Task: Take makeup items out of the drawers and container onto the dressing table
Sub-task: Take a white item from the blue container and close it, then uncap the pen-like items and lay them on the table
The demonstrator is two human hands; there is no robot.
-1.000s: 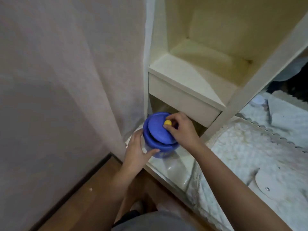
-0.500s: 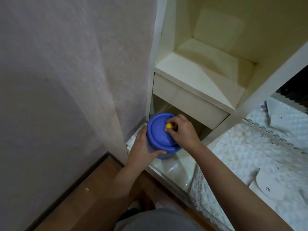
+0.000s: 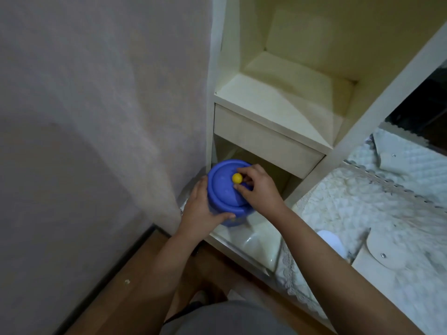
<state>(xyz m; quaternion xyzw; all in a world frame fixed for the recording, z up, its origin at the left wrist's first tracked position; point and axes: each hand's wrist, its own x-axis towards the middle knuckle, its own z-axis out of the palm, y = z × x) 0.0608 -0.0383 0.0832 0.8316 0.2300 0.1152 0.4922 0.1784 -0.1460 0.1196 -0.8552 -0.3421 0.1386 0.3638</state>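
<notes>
A round blue container (image 3: 232,220) with a blue lid (image 3: 223,187) stands at the left end of the glossy dressing table top (image 3: 256,243), partly under the low shelf. A small yellow knob (image 3: 237,178) sits on the lid. My left hand (image 3: 202,211) wraps around the container's left side and front. My right hand (image 3: 258,189) rests on the lid, fingers pinched beside the knob. The lid sits slightly tilted on the container. Nothing inside the container shows.
A shut cream drawer (image 3: 266,145) hangs just above the container, under an open shelf (image 3: 285,93). A pale curtain (image 3: 104,117) hangs to the left. A white lace cloth (image 3: 362,226) covers the table on the right, with a small white round item (image 3: 332,241) and a mirror edge (image 3: 416,110).
The view has shifted slightly; both hands stay on the blue container. My right hand's fingers have moved off the yellow knob's top, so the knob shows more fully.
</notes>
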